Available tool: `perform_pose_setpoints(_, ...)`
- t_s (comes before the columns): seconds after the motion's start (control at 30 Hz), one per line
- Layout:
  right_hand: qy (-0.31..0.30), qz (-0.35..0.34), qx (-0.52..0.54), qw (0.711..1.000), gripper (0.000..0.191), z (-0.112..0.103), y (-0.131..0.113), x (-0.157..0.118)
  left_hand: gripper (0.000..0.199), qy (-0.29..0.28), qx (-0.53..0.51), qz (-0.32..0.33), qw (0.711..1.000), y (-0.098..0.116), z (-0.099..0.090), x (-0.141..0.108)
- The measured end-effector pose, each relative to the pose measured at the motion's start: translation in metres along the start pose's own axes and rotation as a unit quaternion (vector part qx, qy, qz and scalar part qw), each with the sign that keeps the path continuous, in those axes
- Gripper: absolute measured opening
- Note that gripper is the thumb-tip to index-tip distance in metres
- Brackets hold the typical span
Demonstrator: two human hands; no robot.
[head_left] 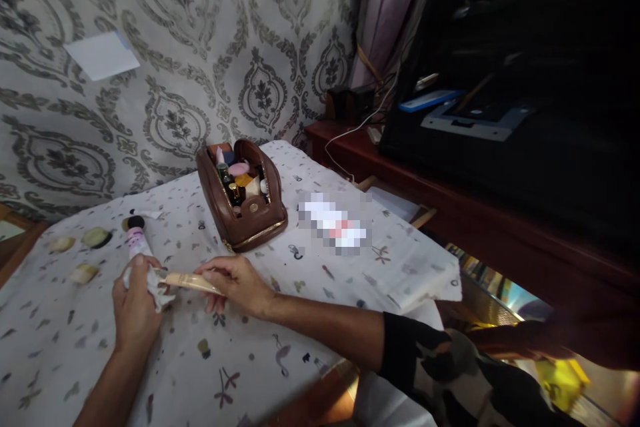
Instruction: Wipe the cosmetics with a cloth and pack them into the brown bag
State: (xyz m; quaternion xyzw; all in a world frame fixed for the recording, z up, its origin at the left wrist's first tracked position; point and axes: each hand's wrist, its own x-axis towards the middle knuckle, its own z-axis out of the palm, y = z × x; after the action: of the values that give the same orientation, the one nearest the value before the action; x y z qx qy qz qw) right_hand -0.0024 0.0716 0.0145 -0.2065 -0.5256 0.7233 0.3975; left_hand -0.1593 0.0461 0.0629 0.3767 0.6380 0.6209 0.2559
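Note:
My left hand (137,293) is closed around a crumpled white tissue (159,292). My right hand (240,283) pinches a slim beige cosmetic tube (193,281) by one end. The tube's other end points left and meets the tissue. Just beyond my left fingers is a pink-and-white tube (136,239) with a dark top; its lower part is hidden by the hand. Farther back stands a brown zip-up cosmetic bag (240,213), unzipped, with small bottles and other toiletries inside.
Several small roundish items, among them a green-topped one (97,237), lie at the left of the patterned tablecloth (280,347). A blurred-out white and red item (335,223) lies right of the bag. A dark red cabinet (400,180) with a large black screen (525,167) borders the right.

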Motion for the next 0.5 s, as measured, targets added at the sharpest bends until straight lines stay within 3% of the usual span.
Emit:
perform_pose_setpoints(0.17,0.024,0.042,0.02,0.999,0.022,-0.003,0.0,0.005,0.036,-0.026,-0.007,-0.001,1.0,-0.005,-0.001,0.0)
perform_pose_setpoints(0.33,0.014,0.049,0.022,0.998,0.02,-0.003,0.0,0.006,0.043,-0.088,-0.107,-0.022,0.99,-0.012,-0.002,0.004)
perform_pose_setpoints(0.5,0.008,0.053,0.025,0.998,0.023,0.0,0.002,0.004,0.045,-0.157,-0.14,-0.063,0.976,-0.017,0.006,-0.002)
